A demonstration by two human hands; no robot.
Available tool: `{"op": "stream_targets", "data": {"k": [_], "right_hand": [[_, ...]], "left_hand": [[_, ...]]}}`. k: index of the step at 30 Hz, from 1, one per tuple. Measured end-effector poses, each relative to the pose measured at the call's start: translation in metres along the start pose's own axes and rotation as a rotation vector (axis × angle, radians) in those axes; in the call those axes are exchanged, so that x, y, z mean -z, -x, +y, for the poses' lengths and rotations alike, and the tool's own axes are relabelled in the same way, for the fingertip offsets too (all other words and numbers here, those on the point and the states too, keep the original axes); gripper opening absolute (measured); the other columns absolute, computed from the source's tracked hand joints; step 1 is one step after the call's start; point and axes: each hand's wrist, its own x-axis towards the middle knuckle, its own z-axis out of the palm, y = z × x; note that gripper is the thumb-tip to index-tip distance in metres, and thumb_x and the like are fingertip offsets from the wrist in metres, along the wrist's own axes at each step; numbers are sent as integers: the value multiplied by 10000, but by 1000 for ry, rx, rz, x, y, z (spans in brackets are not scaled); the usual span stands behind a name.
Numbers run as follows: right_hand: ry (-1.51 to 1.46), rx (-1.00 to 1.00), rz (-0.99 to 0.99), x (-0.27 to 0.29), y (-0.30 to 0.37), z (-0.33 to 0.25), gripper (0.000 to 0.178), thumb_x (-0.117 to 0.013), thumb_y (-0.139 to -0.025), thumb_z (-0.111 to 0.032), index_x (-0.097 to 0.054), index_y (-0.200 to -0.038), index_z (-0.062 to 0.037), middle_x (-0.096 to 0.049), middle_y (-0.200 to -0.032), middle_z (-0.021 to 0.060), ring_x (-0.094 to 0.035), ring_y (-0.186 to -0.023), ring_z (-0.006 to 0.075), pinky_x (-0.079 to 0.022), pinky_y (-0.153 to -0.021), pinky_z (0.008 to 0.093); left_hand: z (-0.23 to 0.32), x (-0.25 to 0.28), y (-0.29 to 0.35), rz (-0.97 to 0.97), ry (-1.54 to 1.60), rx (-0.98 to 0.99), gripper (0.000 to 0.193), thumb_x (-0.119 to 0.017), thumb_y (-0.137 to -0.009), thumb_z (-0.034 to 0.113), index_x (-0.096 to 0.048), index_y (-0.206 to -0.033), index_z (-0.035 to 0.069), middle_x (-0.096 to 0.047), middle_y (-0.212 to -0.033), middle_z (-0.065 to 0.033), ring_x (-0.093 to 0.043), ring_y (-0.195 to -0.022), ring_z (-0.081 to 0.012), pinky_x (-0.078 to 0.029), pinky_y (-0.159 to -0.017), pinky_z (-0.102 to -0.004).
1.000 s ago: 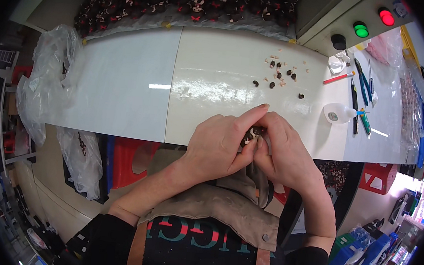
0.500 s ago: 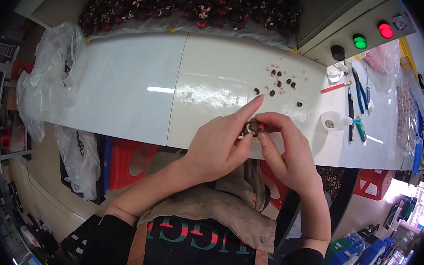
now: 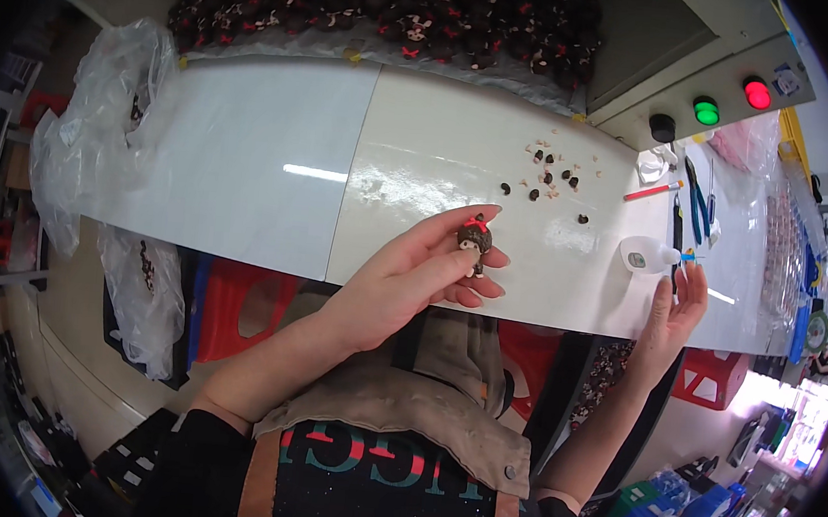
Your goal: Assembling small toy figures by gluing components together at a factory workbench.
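In my left hand (image 3: 413, 268) is a small doll figurine (image 3: 475, 239) with dark brown hair, a pale face and a red bow on top. The thumb presses across its body while the other fingers support it from behind. My right hand (image 3: 672, 318) is at the right side of the table, thumb and fingers apart, just below the tip of a white squeeze bottle (image 3: 642, 255) lying on its side. Its fingertips overlap the place beside the bottle's blue tip, so contact there is hard to judge. Several small dark brown pieces (image 3: 548, 178) lie scattered beyond the figurine among tiny pale bits.
A red pencil-like stick (image 3: 653, 190), blue-handled pliers (image 3: 696, 208) and a black tool (image 3: 678, 221) lie at the right. Many similar brown figurines (image 3: 394, 14) fill the far side. A control panel with lit buttons (image 3: 706, 110) stands far right; clear plastic bags (image 3: 103, 127) hang left.
My right hand has let go of the figurine and moved right to the squeeze bottle. My left hand keeps the figurine, now turned with its face and bow showing.
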Motion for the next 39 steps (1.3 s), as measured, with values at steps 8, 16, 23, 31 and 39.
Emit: {"op": "stream_targets", "data": {"k": [8, 16, 23, 31, 39], "right_hand": [[-55, -55, -146, -20, -12, 3, 565, -643, -858, -138, -346, -1320, -3, -423, -1284, 124, -484, -1083, 178, -414, -886, 291], [-82, -139, -234, -24, -8, 7, 353, -601, -904, -203, -513, -1164, 20, -585, -1009, 76, -537, -899, 119, -419, -828, 241], [-67, -99, -212, -29, -5, 7, 351, -595, -909, -230, -520, -1149, 15, -577, -1009, 75, -527, -896, 113, -412, -805, 228], [-19, -107, -167, -30, -1, 5, 366, -595, -908, -251, -521, -1151, 14, -572, -1010, 72, -521, -886, 108, -407, -786, 220], [-24, -120, -151, -31, -1, 5, 360, -617, -896, -224, -518, -1153, 9, -575, -974, 53, -520, -845, 91, -424, -748, 199]], "left_hand": [[-6, 6, 7, -20, 279, 48, 437, -301, -1000, 178, -254, -1409, 32, -546, -1172, -152, -577, -1084, -258, -499, -856, -309], [-9, 11, 6, -66, 312, 87, 423, -296, -1009, 223, -308, -1384, 29, -570, -1090, -105, -597, -896, -142, -498, -782, -266], [-13, 16, 1, -103, 407, 41, 399, -320, -1009, 240, -352, -1375, 84, -568, -1071, -69, -549, -851, -93, -462, -761, -239], [-15, 15, 0, -92, 422, 54, 425, -309, -1007, 243, -305, -1403, 87, -558, -1074, -68, -540, -855, -104, -462, -764, -242], [-17, 15, -1, -76, 425, 75, 406, -302, -1009, 230, -327, -1394, 104, -556, -1079, -71, -540, -861, -112, -461, -762, -246]]}}
